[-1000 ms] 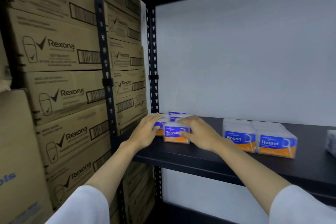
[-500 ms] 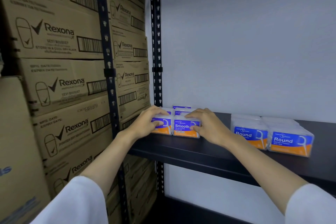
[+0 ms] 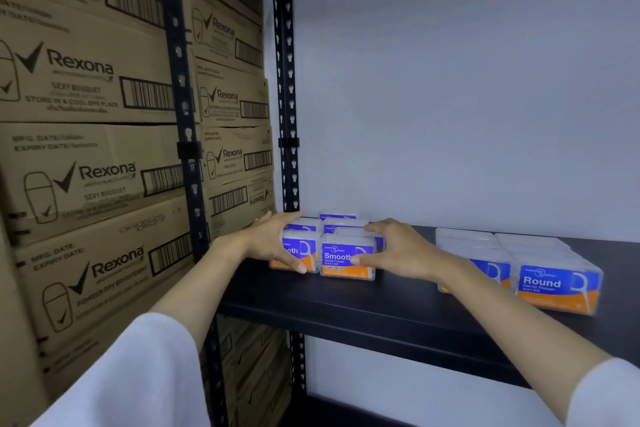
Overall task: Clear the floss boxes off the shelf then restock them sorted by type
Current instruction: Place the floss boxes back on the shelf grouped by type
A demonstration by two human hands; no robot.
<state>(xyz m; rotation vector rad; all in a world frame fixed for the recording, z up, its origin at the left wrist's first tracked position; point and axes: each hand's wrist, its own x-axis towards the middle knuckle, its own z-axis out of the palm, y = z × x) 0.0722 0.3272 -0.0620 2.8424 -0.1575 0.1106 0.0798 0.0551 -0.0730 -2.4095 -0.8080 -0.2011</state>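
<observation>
The Smooth boxes (image 3: pixel 347 258) sit bunched at the shelf's (image 3: pixel 346 308) left end, close to the back corner, with the Round boxes (image 3: pixel 557 289) well apart along the front edge. The left hand (image 3: pixel 277 243) is spread open against the cluster's left side and the right hand (image 3: pixel 398 248) presses its right side — neither is clamped on a box. I'd squeeze evenly from both sides and keep the labels facing out — uneven pushing would likely skew the rows.
</observation>
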